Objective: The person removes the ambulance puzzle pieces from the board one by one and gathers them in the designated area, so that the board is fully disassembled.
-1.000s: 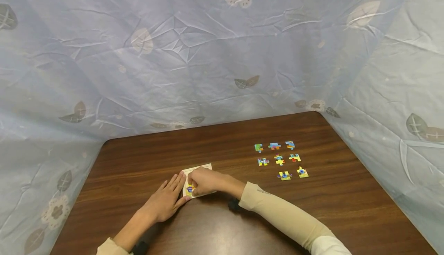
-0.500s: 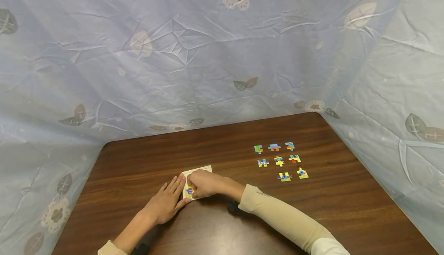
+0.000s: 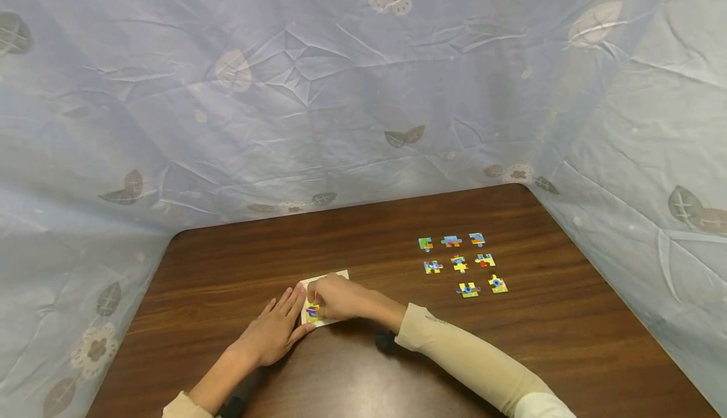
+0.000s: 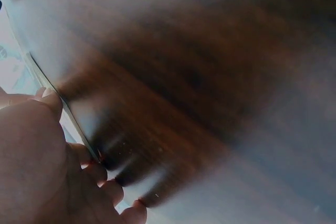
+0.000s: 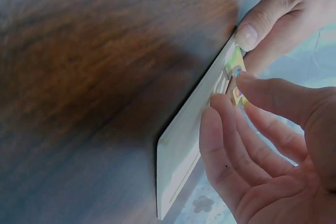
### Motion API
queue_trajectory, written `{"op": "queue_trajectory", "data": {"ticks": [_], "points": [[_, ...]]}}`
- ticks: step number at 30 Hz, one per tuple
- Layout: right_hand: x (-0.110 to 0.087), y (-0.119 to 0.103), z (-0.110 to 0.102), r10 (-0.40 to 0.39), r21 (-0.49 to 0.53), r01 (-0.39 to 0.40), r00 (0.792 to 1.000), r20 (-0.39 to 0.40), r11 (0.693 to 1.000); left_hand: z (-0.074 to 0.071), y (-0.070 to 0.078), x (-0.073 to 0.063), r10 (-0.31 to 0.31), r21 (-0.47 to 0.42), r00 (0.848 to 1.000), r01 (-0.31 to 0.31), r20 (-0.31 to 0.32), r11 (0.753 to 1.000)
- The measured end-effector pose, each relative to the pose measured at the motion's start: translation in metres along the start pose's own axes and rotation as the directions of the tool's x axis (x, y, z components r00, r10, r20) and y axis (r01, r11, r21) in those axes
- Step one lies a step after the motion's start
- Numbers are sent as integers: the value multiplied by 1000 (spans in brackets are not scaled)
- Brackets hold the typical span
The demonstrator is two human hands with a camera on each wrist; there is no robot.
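A pale puzzle tray (image 3: pixel 339 274) lies on the brown table, partly covered by both hands. My left hand (image 3: pixel 271 333) rests along its left side, fingers extended, the thumb touching the near corner. Over the tray, my right hand (image 3: pixel 339 297) has its thumb and fingers curled about a yellow and purple jigsaw piece (image 3: pixel 312 310). In the right wrist view, the jigsaw piece (image 5: pixel 238 96) shows between thumb and fingers at the tray's surface, beside a green and yellow patch; how firmly it sits there is hidden. The left wrist view shows fingertips (image 4: pixel 94 172) at the tray's edge.
Several loose jigsaw pieces (image 3: pixel 459 264) lie spread in rows on the right part of the table (image 3: pixel 397 367). A patterned cloth (image 3: pixel 341 108) hangs behind the table and along its sides. Dark wrist devices (image 3: pixel 384 340) sit under the forearms.
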State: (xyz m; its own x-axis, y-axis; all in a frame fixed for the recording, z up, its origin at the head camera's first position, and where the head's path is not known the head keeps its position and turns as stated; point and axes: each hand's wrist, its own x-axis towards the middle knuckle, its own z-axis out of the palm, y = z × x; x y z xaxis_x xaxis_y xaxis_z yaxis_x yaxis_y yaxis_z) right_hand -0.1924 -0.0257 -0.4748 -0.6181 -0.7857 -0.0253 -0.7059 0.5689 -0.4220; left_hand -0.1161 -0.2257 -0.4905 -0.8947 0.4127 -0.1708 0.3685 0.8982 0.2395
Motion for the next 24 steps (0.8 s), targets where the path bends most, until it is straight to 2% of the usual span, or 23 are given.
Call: {"op": "queue_trajectory", "data": {"ticks": [8, 15, 24], "points": [[-5, 3, -4, -7, 177, 19, 998, -69, 984, 2, 2, 0, -13, 7, 1000, 13, -10, 1000], [-19, 11, -23, 47, 387, 5, 991, -126, 922, 2, 2, 2, -6, 1, 1000, 6, -27, 1000], [-47, 33, -53, 125, 535, -18, 979, -164, 845, 4, 1, 1, -21, -7, 1000, 21, -11, 1000]]}}
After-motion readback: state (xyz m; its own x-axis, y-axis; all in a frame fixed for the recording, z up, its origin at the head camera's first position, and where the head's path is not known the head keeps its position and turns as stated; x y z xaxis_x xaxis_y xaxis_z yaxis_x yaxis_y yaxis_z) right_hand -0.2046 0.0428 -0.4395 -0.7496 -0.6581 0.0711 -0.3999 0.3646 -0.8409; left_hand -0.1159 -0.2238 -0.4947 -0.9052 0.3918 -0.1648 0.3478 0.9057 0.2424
